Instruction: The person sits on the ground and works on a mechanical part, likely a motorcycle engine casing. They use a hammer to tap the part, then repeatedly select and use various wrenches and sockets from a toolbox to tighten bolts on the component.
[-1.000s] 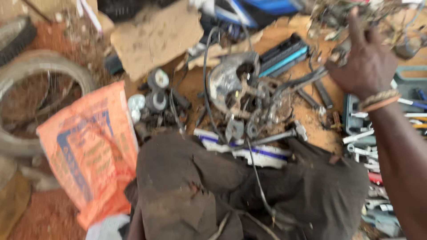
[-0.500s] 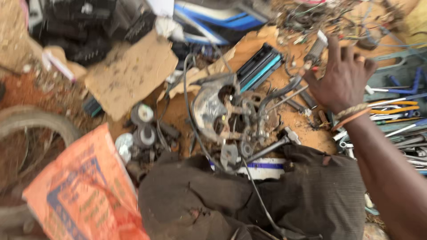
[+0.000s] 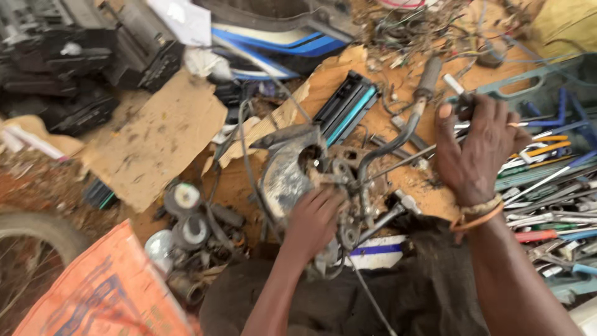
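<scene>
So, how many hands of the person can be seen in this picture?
2. The left hand grips the dirty metal engine part at the centre. The right hand is raised over the tools, holding a small tool.

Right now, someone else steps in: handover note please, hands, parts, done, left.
Left hand: clamped on the lower edge of the greasy metal assembly, steadying it over the lap.
Right hand: fingers closed on a small dark tool, raised beside the tool tray, clear of the assembly.
Curved handlebar piece with its grip rises from the assembly; a cable hangs below.
Done: assembly braced, tool in hand.
Left: tool not yet on the assembly; assembly in one piece.
</scene>
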